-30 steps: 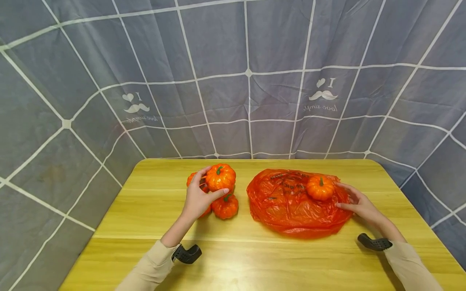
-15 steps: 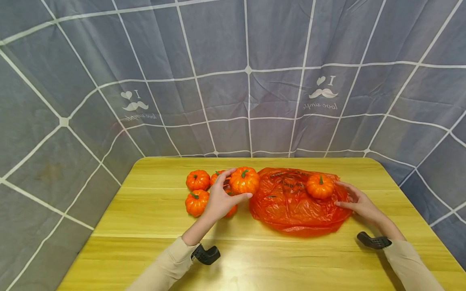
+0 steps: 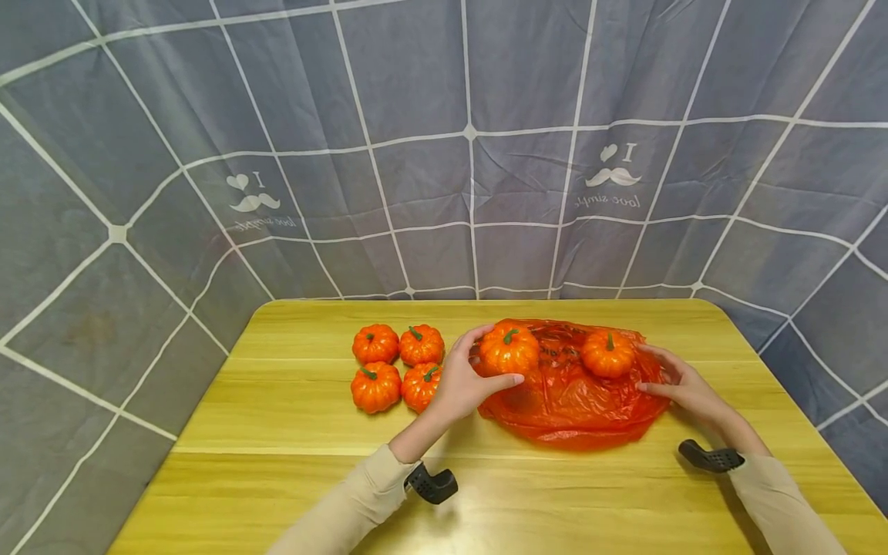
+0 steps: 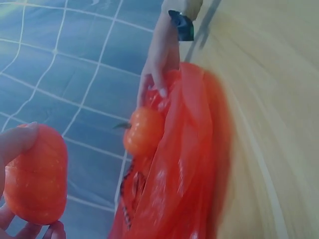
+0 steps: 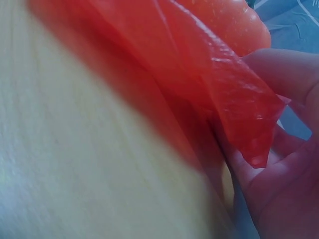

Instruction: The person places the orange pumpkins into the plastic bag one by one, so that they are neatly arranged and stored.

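In the head view my left hand (image 3: 463,379) holds a small orange pumpkin (image 3: 509,348) with a green stem over the left end of a crumpled red plastic bag (image 3: 569,416). The left wrist view shows this pumpkin (image 4: 40,174) between thumb and fingers. A second pumpkin (image 3: 608,354) lies on the bag's right part. Beside it, my right hand (image 3: 687,385) touches the bag's right edge, thumb and fingers spread apart. From the right wrist, a loose bag corner (image 5: 254,129) hangs between them, partly covering the fingers.
Several more pumpkins (image 3: 375,387) stand in a cluster left of the bag. All lie on a light wooden table (image 3: 277,432). A grey curtain (image 3: 416,185) with white lines hangs behind and at both sides.
My left hand has carried its pumpkin rightward from the cluster to over the bag's left end. The other pumpkins have come into fuller view. My right hand stays at the bag's edge.
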Action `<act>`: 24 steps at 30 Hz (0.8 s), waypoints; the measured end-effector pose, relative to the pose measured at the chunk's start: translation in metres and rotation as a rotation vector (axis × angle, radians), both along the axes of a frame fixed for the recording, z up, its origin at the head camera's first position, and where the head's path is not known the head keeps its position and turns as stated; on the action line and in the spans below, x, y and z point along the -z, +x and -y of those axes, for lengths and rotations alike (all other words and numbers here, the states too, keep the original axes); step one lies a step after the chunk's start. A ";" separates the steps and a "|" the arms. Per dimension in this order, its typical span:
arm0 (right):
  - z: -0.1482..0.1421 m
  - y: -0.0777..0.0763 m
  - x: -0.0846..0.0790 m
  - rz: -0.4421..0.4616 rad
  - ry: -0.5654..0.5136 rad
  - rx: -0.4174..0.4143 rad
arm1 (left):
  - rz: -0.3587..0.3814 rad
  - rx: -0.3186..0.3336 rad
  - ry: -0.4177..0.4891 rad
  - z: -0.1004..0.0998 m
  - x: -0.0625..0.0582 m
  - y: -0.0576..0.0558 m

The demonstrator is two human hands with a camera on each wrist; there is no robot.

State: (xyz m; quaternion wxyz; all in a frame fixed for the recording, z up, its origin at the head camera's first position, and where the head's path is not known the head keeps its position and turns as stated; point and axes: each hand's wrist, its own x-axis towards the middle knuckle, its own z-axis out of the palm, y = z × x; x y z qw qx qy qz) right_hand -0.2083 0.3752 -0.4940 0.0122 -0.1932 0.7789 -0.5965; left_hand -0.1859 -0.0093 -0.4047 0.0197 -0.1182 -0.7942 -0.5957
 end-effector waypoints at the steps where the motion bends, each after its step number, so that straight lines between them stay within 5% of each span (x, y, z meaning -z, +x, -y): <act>1: 0.000 0.000 0.000 0.003 -0.006 -0.005 | 0.001 0.005 -0.002 -0.004 0.001 0.000; 12: -0.002 0.000 -0.001 0.032 -0.022 -0.037 | -0.006 0.055 0.001 -0.041 0.014 -0.004; 24: -0.005 -0.002 0.000 0.032 0.020 -0.031 | 0.065 0.056 0.031 -0.077 0.019 -0.010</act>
